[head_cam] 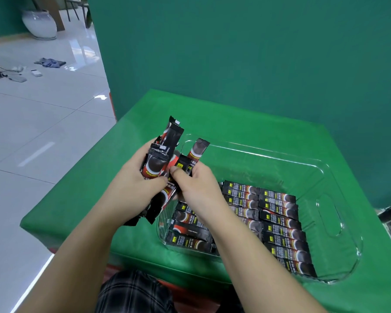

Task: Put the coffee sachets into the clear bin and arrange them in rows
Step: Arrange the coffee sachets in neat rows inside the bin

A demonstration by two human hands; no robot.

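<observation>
My left hand [131, 188] grips a bunch of black-and-red coffee sachets [155, 163] above the bin's left rim; their ends fan out above and below my fist. My right hand [195, 185] pinches one sachet [182, 164] of that bunch between thumb and fingers. The clear bin [339, 218] sits on the green-covered table [235, 118]. Inside it, several sachets lie flat in rows [280, 224] along the near side, partly hidden by my right forearm. The far half of the bin shows bare plastic.
A green wall [257, 41] stands behind the table. To the left is tiled floor [43, 123] with a white vase [40, 23], a cloth and cables. The table's left edge drops off near my left elbow. My checked clothing [133, 292] is at the bottom.
</observation>
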